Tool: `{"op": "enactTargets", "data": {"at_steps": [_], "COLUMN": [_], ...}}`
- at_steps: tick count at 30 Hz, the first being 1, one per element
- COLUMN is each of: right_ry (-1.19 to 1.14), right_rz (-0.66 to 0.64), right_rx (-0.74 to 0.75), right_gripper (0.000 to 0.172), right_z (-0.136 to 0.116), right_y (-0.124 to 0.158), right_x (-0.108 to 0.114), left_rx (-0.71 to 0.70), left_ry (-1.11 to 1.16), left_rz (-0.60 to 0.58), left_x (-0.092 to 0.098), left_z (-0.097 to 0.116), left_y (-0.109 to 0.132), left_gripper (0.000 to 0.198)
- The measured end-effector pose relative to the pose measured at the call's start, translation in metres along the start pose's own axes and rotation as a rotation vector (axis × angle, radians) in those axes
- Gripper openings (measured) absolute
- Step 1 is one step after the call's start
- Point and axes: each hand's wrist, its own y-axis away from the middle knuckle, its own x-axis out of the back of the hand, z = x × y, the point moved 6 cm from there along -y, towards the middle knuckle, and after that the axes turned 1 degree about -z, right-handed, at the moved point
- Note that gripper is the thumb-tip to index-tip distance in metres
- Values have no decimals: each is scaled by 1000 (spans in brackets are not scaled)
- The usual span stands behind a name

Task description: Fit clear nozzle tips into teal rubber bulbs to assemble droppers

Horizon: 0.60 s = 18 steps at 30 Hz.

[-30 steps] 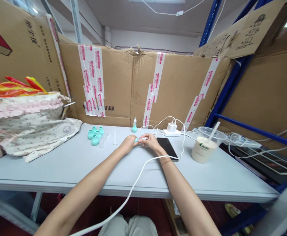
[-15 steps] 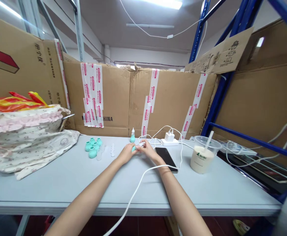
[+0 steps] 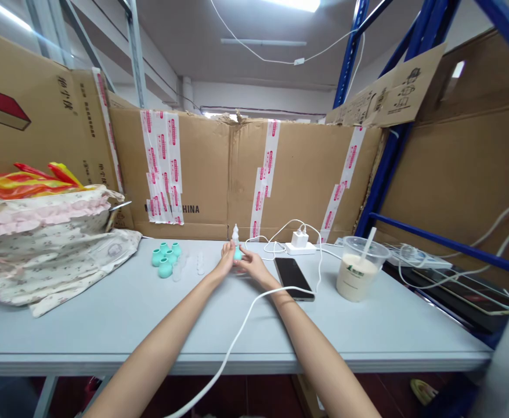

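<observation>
A small teal squeeze bulb (image 3: 237, 253) is held upright between both my hands at the middle of the table. My left hand (image 3: 224, 258) closes on its left side, and my right hand (image 3: 253, 264) grips it from the right with bent fingers. Right above it shows a clear pointed nozzle (image 3: 235, 233); whether this belongs to the held bulb or to one standing behind cannot be made out. Off to the left, several teal bulbs (image 3: 165, 267) without nozzles stand in a group. Beside them lie several clear nozzles (image 3: 200, 264).
A black phone (image 3: 293, 278) lies right of my hands, a white cable (image 3: 254, 310) crossing over it and my right forearm. Behind are a charger and power strip (image 3: 300, 248). A drink cup (image 3: 358, 276) stands at right, a floral cloth bag (image 3: 62, 255) at left. Cardboard (image 3: 210, 174) walls the back.
My hands have drawn closer together, and the bulb between them has gone from tilted to upright. The bulb that stood separately behind is now largely covered. The view has shifted slightly.
</observation>
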Motion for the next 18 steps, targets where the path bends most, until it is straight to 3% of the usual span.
{"op": "enactTargets", "data": {"at_steps": [8,12,15,18], "right_ry": [137,117,103,128], "right_rz": [41,108,96,94], "right_rx": [-45,-23,1,53], "right_gripper": [35,34,41,36], "right_z": [3,2,0,-1], "right_y": [3,1,0,-1], "right_x": [8,15,16,19], "left_rx": [23,39,37,31], "left_ry": [42,38,6,-15], "left_rz": [175,163,143,118], "left_x": [18,24,25,22], "left_z": [1,-2,-4,-5], "left_y": [-3,-4,-5,-5], "left_gripper": [57,57,60,60]}}
